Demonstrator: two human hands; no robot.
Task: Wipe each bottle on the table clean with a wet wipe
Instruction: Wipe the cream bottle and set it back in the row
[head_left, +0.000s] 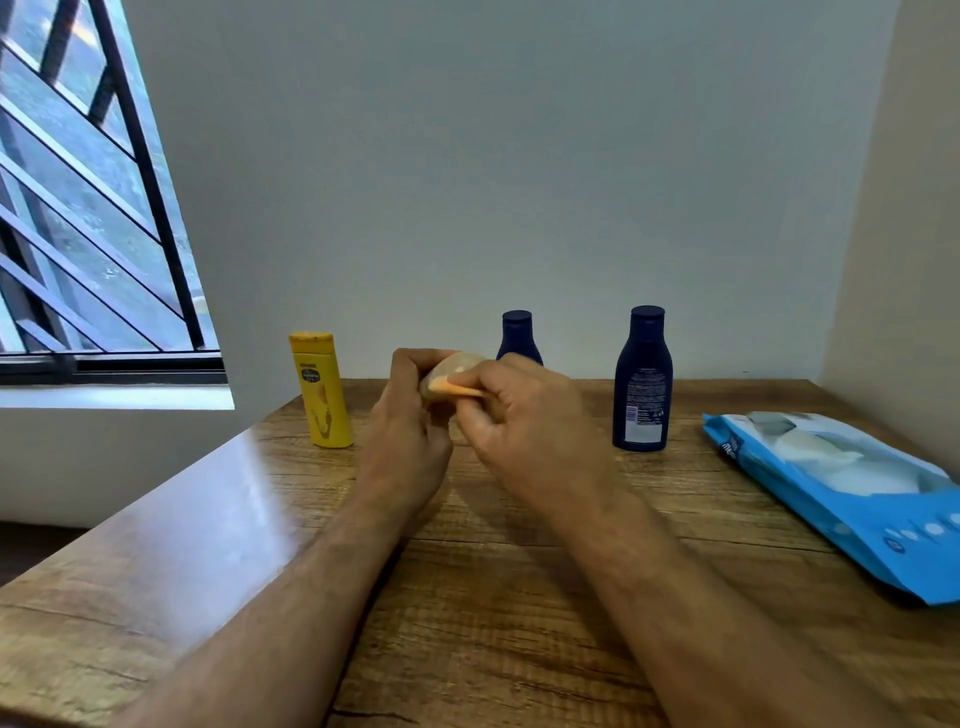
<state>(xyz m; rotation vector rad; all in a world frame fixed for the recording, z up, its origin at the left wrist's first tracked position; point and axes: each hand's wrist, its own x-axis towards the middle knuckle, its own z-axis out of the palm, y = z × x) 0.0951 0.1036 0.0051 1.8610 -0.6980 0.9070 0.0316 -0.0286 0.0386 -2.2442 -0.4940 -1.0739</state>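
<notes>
The left hand (410, 410) is closed around a small beige bottle (449, 371), held up above the bench (519, 597), tilted with its orange end toward the camera. The right hand (519, 415) is pinched shut against this orange end; I cannot tell if a wet wipe is between its fingers, because the hands are blurred and nothing white shows there.

To do this step well, I think the left hand should keep a firm hold and turn the bottle little by little, so that the right hand reaches every side, also the cap and the bottom.

On the bench stand three more bottles: a yellow bottle (322, 395) to the left, a dark blue bottle (517, 335) behind the hands and partly hidden, and a taller dark blue bottle (643, 384) to the right. The blue wipes pack (852, 499) lies further right, near the bench edge.
</notes>
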